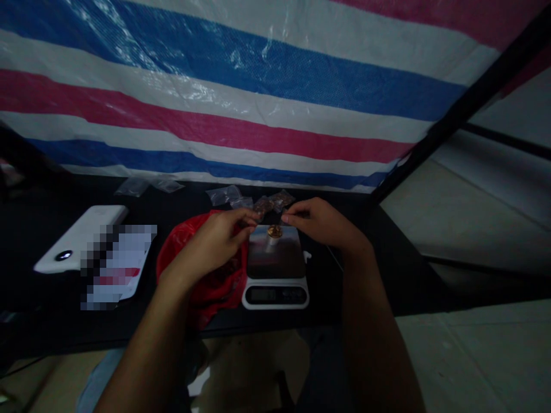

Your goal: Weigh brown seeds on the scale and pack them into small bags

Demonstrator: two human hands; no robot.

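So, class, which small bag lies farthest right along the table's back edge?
The brown-filled bag nearest the right hand; the other brown-filled bag and the clear bags all lie farther left.

Dimly lit: striped tarp point(241, 86), black table point(325, 298), tiled floor point(473, 361).

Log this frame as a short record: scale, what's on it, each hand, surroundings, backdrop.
instrument: white digital scale with a flat metal platform; display unreadable
on platform: small round white cup holding brown bits
left hand: near the platform's far left corner; grip unclear
right hand: near its far right corner; grip unclear
left of scale: crumpled red plastic bag
beyond scale: small clear plastic bags, some with brown contents
far left: white rounded rectangular device
backdrop: red, white and blue striped plastic sheet
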